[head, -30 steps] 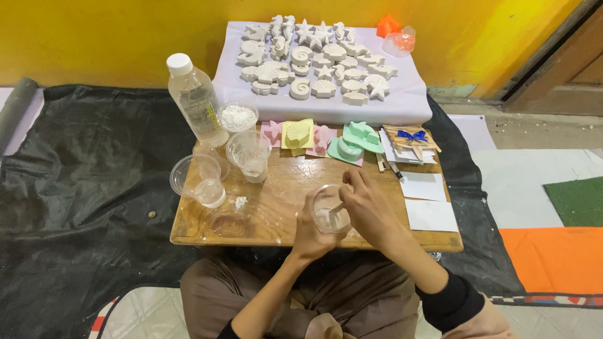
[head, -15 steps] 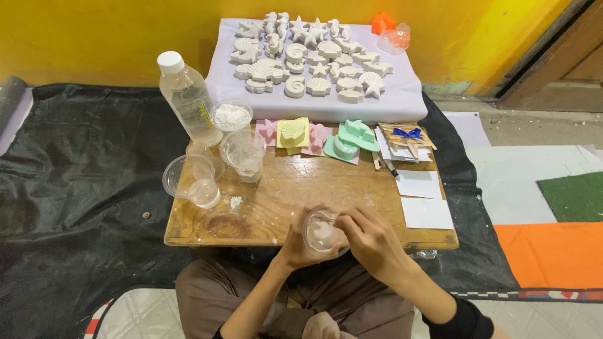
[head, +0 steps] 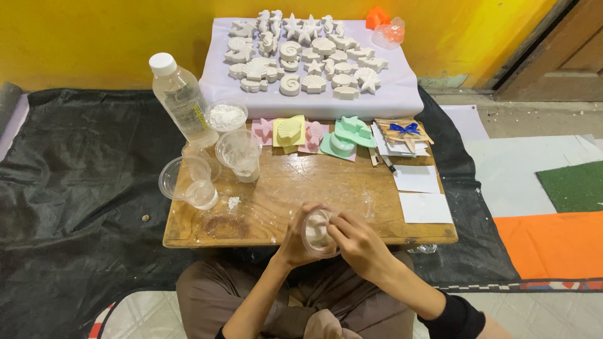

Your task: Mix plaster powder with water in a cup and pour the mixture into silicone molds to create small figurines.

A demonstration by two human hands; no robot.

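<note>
Bottle: standing upright, white cap on, far up and to the left of both hands, at the tabletop's back left corner.
Empty cups: clear plastic, sitting well to the left of the left fingers; one is lying partly inside another.
Powder cup: holding white powder, sitting just beside the bottle, well above the hands.
Tall cup: clear, streaked white inside, standing up and left of the left fingers.
Tabletop: wooden, dusted with white spots; its near edge is lying just under both hands.
Left hand: fingers are curling around the small cup from the left, holding it at the tabletop's near edge.
Small cup: clear, tilted toward the person, white material inside; it is sitting between the two hands, gripped by the left.
Right hand: fingers are bunched narrow at the small cup's rim, touching it from the right; whether they are pinching anything I cannot tell.
Moulds: pink, yellow and green, lying in a row well above the fingers.
White casts: shells and stars lying on a pale sheet far beyond the hands.
Papers: white sheets lying up and right of the right fingers.
</note>
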